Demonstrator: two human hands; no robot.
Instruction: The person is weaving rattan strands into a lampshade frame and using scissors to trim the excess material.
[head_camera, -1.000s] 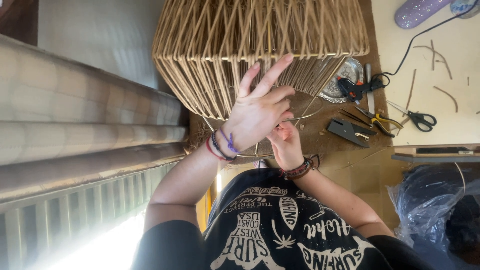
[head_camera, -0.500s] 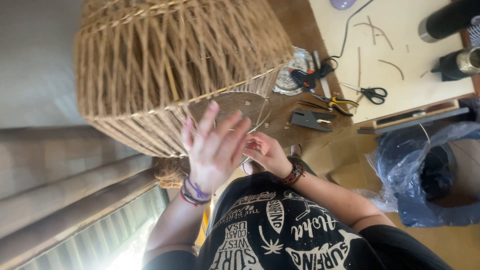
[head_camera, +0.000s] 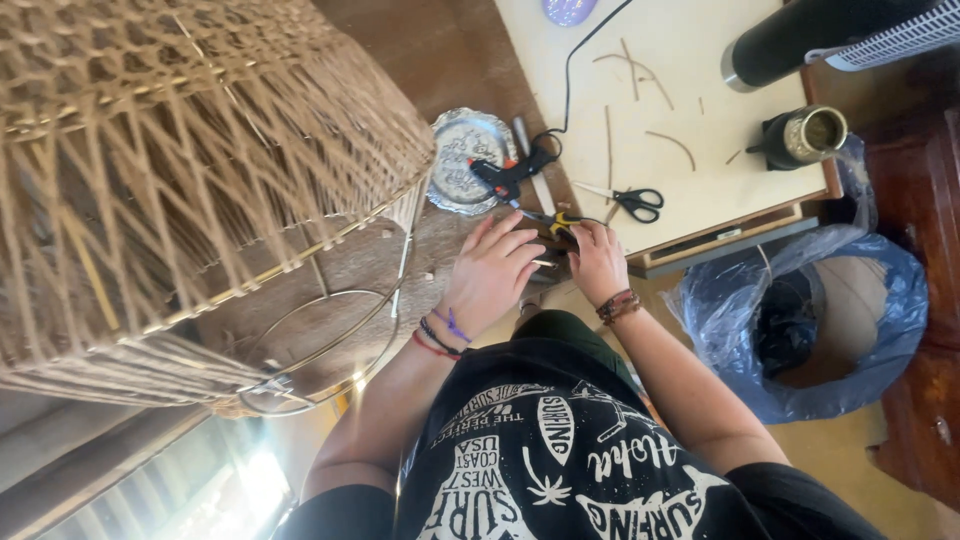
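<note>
My left hand (head_camera: 490, 275), with purple and red bands at the wrist, lies fingers spread over a dark tool on the brown table (head_camera: 450, 60). My right hand (head_camera: 598, 262), wearing a brown bracelet, sits beside it with fingertips at yellow-handled pliers (head_camera: 556, 219); whether it grips them is unclear. A thin pale strand (head_camera: 545, 263) lies between the two hands. A large woven lampshade (head_camera: 150, 180) of tan strips fills the left. Its metal ring frame (head_camera: 330, 340) shows at the lower edge, apart from both hands.
A round silver tray (head_camera: 462, 160) and a black glue gun (head_camera: 508, 172) with its cord lie just beyond my hands. Scissors (head_camera: 632, 201) and cut strands rest on a cream board (head_camera: 680, 110). A bin lined with a blue bag (head_camera: 820, 320) stands right.
Both hands have left the woven lampshade and come down to the tools on the table. The view has swung right, showing more of the cream board and the bin.
</note>
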